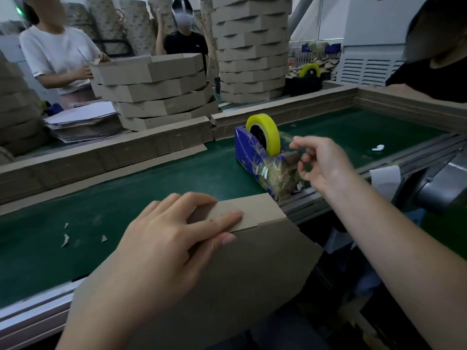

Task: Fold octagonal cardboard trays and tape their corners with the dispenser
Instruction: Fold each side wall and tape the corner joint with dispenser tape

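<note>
A brown cardboard tray [247,269] stands on edge against the near rim of the green belt. My left hand [171,238] lies over its top corner, fingers flat on the overlapping flaps. A blue tape dispenser [249,152] with a yellow tape roll [265,133] sits on the belt just beyond. My right hand [321,165] is at the dispenser's cutter end, thumb and forefinger pinching the clear tape end.
Stacks of folded trays [161,92] and a taller stack [252,51] stand behind the cardboard-lined far rail. Flat blanks [83,122] lie at the left. Three other people stand around the table. A second dispenser [307,79] sits at the back. Paper scraps [65,239] dot the belt.
</note>
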{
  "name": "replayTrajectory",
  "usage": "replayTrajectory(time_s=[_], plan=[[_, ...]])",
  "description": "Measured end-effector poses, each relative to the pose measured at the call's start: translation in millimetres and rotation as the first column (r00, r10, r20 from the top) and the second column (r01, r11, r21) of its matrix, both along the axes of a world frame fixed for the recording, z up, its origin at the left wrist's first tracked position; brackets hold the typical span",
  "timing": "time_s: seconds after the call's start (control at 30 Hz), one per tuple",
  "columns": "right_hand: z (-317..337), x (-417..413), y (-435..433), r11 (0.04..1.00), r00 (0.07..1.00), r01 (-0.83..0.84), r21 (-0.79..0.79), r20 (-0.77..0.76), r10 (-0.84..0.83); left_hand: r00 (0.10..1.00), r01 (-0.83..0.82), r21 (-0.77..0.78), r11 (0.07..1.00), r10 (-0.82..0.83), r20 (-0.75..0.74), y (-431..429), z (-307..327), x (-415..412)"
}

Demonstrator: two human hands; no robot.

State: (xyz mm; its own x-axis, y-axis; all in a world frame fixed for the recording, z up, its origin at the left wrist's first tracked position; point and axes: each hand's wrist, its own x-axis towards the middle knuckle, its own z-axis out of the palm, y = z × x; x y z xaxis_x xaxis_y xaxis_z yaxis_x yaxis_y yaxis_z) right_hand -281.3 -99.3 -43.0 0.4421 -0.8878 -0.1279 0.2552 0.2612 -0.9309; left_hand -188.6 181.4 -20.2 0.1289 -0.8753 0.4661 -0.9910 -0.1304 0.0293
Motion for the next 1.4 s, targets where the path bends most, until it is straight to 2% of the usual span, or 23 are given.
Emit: replayTrajectory(time_s=[0.13,0.23,0.3,0.33,0.37,0.4,0.43,0.47,0.5,0.53,0.6,0.67,0.73,0.8,0.87,0.93,1.0,1.17,1.27,1.4], plan=[[-27.3,-5.3,6.0,0.998,0.954,0.057,-0.031,0.298,-0.045,1.0,-0.005,0.002,1.0,0.006,-0.008,-0.2,0.2,1.1],[-39.9,-4.7,7.4,0.988,0.942,0.122,-0.096,0.326,-0.084,1.0,-0.006,-0.004,1.0,0.005,-0.019,-1.1,0.8,1.4],[-48.3,-6.4,7.5,0.96,0.97,0.184,-0.21,0.197,-0.143,0.999,-0.006,-0.01,1.0,0.005,-0.033,-1.7,1.0,0.9],[-52.2,-9.2,6.0,0.92,0.979,0.201,-0.337,0.052,-0.195,0.999,-0.007,-0.015,1.0,0.006,-0.039,-1.7,0.9,0.7],[-54.1,-13.6,3.5,0.855,0.952,0.168,-0.492,-0.145,-0.271,0.999,-0.008,-0.02,1.0,0.007,-0.044,-1.8,0.9,0.8],[-54.2,-18.7,1.5,0.777,0.874,0.088,-0.623,-0.326,-0.36,0.999,-0.009,-0.025,1.0,0.008,-0.049,-1.9,0.9,1.1],[-54.2,-24.7,0.6,0.718,0.783,0.006,-0.696,-0.444,-0.436,0.999,-0.009,-0.033,0.999,0.008,-0.05,-2.0,0.8,1.6],[-53.2,-30.8,2.0,0.69,0.723,-0.039,-0.722,-0.497,-0.48,0.999,-0.01,-0.038,0.999,0.009,-0.048,-2.2,1.0,2.4],[-51.4,-37.6,7.4,0.682,0.713,-0.037,-0.731,-0.497,-0.494,0.999,-0.012,-0.035,0.999,0.01,-0.048,-1.8,0.6,2.7],[-47.4,-43.7,16.4,0.669,0.756,0.0,-0.744,-0.438,-0.487,0.999,-0.011,-0.03,0.999,0.01,-0.05,-1.2,0.4,2.5],[-32.8,-52.0,47.9,0.6,0.879,0.107,-0.793,-0.207,-0.43,0.998,-0.007,-0.021,1.0,0.005,-0.056,-0.5,1.7,2.9],[-19.3,-55.0,92.1,0.536,0.95,0.151,-0.83,-0.027,-0.31,0.998,0.014,-0.005,1.0,-0.014,-0.06,-0.8,2.0,3.6],[-15.4,-52.5,136.2,0.596,0.99,0.134,-0.791,0.076,-0.121,0.997,0.026,-0.001,1.0,-0.026,-0.075,-0.4,2.3,3.4],[-17.3,-46.2,168.4,0.76,0.993,0.061,-0.647,0.119,0.021,0.996,0.026,-0.007,1.0,-0.026,-0.085,-0.5,2.6,2.0],[-23.1,-36.5,185.2,0.902,0.984,-0.01,-0.431,0.157,0.086,0.995,0.018,-0.006,1.0,-0.018,-0.098,-0.2,3.0,0.8],[-29.8,-29.3,189.3,0.968,0.981,-0.033,-0.247,0.177,0.078,0.995,0.01,-0.002,1.0,-0.01,-0.096,0.7,3.6,0.2],[-31.6,-25.5,190.8,0.988,0.986,-0.006,-0.155,0.165,0.032,0.996,0.006,0.003,1.0,-0.006,-0.088,2.1,4.1,-0.5],[-31.6,-23.1,193.3,0.989,0.995,0.041,-0.144,0.094,-0.028,0.997,0.005,0.017,1.0,-0.004,-0.072,3.4,3.3,-1.7],[-31.2,-26.1,190.9,0.99,0.999,-0.011,-0.14,0.044,0.017,0.998,0.026,0.04,0.999,-0.023,-0.062,4.4,4.9,-0.8],[-32.5,-32.3,187.3,0.975,0.992,-0.126,-0.181,-0.02,0.125,1.0,0.016,0.143,0.99,-0.015,-0.008,6.4,8.0,1.0]])
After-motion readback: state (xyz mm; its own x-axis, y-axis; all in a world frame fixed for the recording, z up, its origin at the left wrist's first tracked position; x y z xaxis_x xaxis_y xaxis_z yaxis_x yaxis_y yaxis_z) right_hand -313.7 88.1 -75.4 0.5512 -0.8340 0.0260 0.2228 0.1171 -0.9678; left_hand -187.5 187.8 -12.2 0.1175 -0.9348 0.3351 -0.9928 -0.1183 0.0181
